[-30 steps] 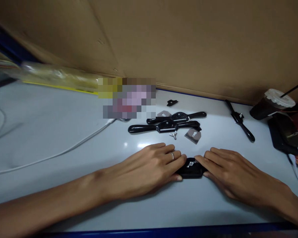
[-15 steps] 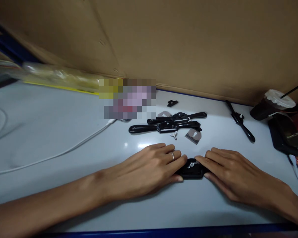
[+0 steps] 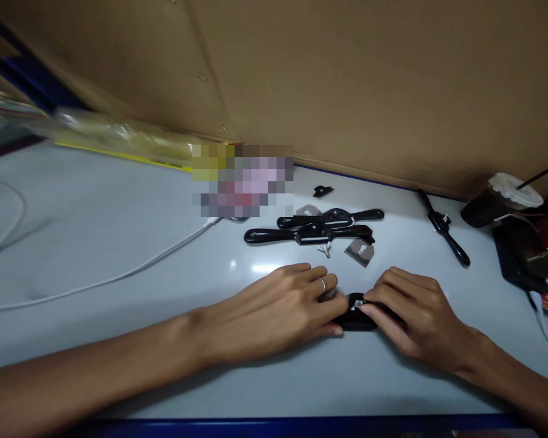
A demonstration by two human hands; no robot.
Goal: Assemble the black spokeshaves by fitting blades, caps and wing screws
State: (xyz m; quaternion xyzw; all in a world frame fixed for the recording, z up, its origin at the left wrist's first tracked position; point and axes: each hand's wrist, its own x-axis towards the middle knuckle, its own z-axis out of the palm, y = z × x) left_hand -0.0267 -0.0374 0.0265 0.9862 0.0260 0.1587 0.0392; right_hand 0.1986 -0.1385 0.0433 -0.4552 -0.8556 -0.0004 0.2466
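Bracing, item one: left hand (image 3: 296, 304), fingers curled over the left handle of a black two-handled tool (image 3: 358, 323), thumb at the near edge. Grip: closed around the handle, as far as shows.

Item two: right hand (image 3: 413, 316), thumb and forefinger drawn close together at the right side of a small silver wing screw (image 3: 356, 305); whether they pinch it firmly cannot be told.

Location: tool flat on the pale table (image 3: 118, 210), near edge side, between both hands.

Handling notes, by judgement: weight best borne by the left hand, body pressed flat against the surface so it cannot swivel; screw best turned by opposite wings, in short even twists, without tipping it off its axis; left forefinger best clear of the wings.

Nearby stock: two similar tools (image 3: 312, 234) lying close together beyond the hands, a loose wing screw (image 3: 325, 250) and a flat slotted blade (image 3: 360, 252) beside them.
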